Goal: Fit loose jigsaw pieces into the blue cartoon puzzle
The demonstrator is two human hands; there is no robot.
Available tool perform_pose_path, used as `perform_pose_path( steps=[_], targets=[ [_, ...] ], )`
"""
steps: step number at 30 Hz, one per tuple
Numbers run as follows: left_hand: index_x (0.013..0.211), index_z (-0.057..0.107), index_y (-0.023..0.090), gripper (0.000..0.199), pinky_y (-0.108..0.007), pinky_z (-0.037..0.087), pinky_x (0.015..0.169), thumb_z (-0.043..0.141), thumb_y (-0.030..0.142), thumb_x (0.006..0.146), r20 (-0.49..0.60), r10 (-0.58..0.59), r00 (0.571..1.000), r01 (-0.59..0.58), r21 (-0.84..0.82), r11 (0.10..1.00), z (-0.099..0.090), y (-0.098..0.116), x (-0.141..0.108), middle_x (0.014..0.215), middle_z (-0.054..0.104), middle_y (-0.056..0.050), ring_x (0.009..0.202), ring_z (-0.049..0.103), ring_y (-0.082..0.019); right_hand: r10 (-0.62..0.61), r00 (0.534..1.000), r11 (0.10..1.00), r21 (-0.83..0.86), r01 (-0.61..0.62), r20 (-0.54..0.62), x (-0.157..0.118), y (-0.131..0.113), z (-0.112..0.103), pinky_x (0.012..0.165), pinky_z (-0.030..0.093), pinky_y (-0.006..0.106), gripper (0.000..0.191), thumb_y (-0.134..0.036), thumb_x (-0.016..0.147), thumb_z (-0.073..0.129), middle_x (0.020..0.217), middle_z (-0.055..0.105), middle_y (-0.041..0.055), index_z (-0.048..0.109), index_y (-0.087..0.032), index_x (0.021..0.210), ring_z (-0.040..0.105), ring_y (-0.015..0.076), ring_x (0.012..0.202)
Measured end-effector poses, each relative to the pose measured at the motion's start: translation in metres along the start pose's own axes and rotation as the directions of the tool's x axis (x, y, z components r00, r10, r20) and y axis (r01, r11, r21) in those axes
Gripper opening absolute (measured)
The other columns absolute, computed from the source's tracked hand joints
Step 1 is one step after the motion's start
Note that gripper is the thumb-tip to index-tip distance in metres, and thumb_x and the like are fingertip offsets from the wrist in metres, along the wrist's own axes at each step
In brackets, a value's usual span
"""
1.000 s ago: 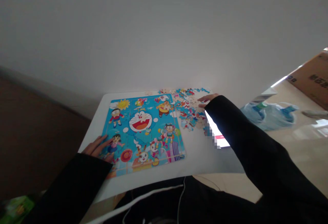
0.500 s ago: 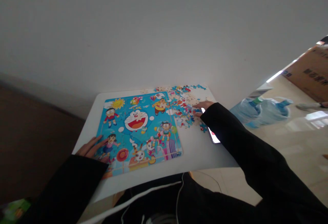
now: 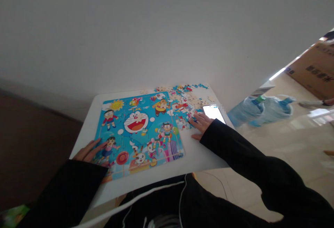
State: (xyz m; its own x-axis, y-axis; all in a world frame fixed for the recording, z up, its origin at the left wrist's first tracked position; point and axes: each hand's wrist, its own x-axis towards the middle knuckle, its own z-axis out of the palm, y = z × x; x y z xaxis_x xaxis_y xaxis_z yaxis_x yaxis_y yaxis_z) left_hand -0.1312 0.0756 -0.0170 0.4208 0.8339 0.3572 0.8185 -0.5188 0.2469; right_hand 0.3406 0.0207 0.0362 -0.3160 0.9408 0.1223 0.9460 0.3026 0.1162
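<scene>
A cartoon jigsaw puzzle (image 3: 137, 130) with a blue background lies assembled on the white table (image 3: 200, 153). My left hand (image 3: 88, 151) rests flat with fingers apart on its lower left edge, holding nothing. Beyond the puzzle's upper right side, a scatter of loose jigsaw pieces (image 3: 185, 108) spreads toward the far table edge. My right hand (image 3: 200, 125) lies spread on the table at the lower edge of that scatter, its fingertips among the pieces. No piece shows in its grip. A smartphone (image 3: 214, 113) with a lit screen lies just beyond those fingers.
The table's far side meets a white wall (image 3: 167, 36). Past its right edge, blue-tinted water jugs (image 3: 263, 111) lie on a tiled floor near a cardboard box (image 3: 315, 71). A white cable (image 3: 130, 198) crosses my dark clothing below the table's near edge.
My right hand has slid down and left from the pieces, uncovering the phone. The view has tilted slightly, and my left hand stays on the puzzle.
</scene>
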Motion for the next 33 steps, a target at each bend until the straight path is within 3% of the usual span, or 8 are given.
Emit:
perform_pose_path(
  steps=[8,13,17,20,24,26,29,33],
  targets=[
    [0.123,0.032,0.061,0.058,-0.051,0.036,0.102,0.049,0.055,0.067,-0.052,-0.095,0.994,0.089,-0.101,0.991,0.000,0.007,0.003,0.133,0.028,0.034,0.119,0.044,-0.033,0.046,0.976,0.999,0.037,-0.039,-0.213,-0.057,-0.022,0.018,0.092,0.040,0.040,0.034,-0.035,0.086,0.048,0.118,0.060,0.0064,0.062,-0.017,0.111,0.055,0.0240,0.108],
    [0.122,0.033,0.061,0.060,-0.051,0.034,0.103,0.049,0.055,0.065,-0.047,-0.108,0.993,0.102,-0.118,0.988,0.004,0.004,0.002,0.133,0.028,0.035,0.120,0.042,-0.033,0.180,0.931,0.980,0.135,-0.144,-0.317,-0.041,-0.018,0.016,0.081,0.048,0.033,0.034,-0.036,0.085,0.050,0.108,0.066,0.0048,0.062,-0.019,0.112,0.060,0.0206,0.095],
    [0.124,0.032,0.059,0.063,-0.049,0.033,0.104,0.050,0.054,0.064,-0.042,-0.098,0.994,0.093,-0.106,0.990,0.005,0.001,0.001,0.135,0.026,0.033,0.123,0.040,-0.032,0.251,0.932,0.961,0.182,-0.208,-0.260,-0.016,-0.013,0.014,0.073,0.051,0.033,0.039,-0.038,0.080,0.057,0.100,0.068,0.0064,0.061,-0.018,0.113,0.062,0.0228,0.088],
    [0.126,0.033,0.054,0.061,-0.047,0.032,0.104,0.050,0.051,0.067,-0.044,-0.063,0.997,0.061,-0.049,0.997,0.002,0.003,0.000,0.140,0.026,0.026,0.125,0.038,-0.031,0.276,0.926,0.946,0.241,-0.215,-0.259,-0.007,-0.011,0.017,0.069,0.052,0.030,0.034,-0.033,0.078,0.058,0.090,0.070,0.0065,0.063,-0.017,0.108,0.064,0.0199,0.076],
    [0.124,0.042,0.035,0.060,-0.052,0.022,0.107,0.054,0.050,0.068,-0.045,-0.034,0.998,0.039,0.118,0.992,-0.012,0.015,-0.004,0.140,0.038,0.001,0.124,0.039,-0.032,0.345,0.834,0.920,0.333,-0.208,-0.430,-0.003,-0.020,0.015,0.066,0.053,0.030,0.029,-0.034,0.074,0.062,0.082,0.070,0.0082,0.067,-0.015,0.095,0.065,0.0198,0.069],
    [0.120,0.047,0.027,0.059,-0.053,0.021,0.106,0.056,0.052,0.067,-0.026,-0.024,0.999,0.028,0.179,0.983,-0.022,0.023,-0.008,0.134,0.045,-0.008,0.124,0.040,-0.033,0.337,0.791,0.912,0.386,-0.140,-0.510,0.003,-0.038,0.009,0.068,0.053,0.031,0.027,-0.034,0.072,0.065,0.081,0.070,0.0085,0.068,-0.015,0.091,0.065,0.0195,0.070],
    [0.117,0.050,0.023,0.059,-0.053,0.020,0.105,0.058,0.053,0.066,-0.010,0.004,1.000,-0.002,0.208,0.978,-0.034,0.035,-0.017,0.126,0.053,-0.012,0.122,0.043,-0.032,0.244,0.789,0.889,0.455,0.051,-0.564,0.023,-0.084,-0.003,0.069,0.052,0.030,0.024,-0.033,0.072,0.066,0.082,0.070,0.0056,0.067,-0.018,0.091,0.064,0.0172,0.072],
    [0.110,0.055,0.023,0.052,-0.053,0.016,0.106,0.056,0.055,0.069,-0.014,0.000,1.000,0.003,0.188,0.982,-0.037,0.045,-0.032,0.116,0.061,-0.011,0.118,0.047,-0.032,-0.037,0.765,0.758,0.480,0.441,-0.643,0.066,-0.153,-0.014,0.071,0.050,0.025,0.020,-0.032,0.076,0.062,0.083,0.070,0.0036,0.067,-0.019,0.090,0.063,0.0136,0.074]
  ],
)
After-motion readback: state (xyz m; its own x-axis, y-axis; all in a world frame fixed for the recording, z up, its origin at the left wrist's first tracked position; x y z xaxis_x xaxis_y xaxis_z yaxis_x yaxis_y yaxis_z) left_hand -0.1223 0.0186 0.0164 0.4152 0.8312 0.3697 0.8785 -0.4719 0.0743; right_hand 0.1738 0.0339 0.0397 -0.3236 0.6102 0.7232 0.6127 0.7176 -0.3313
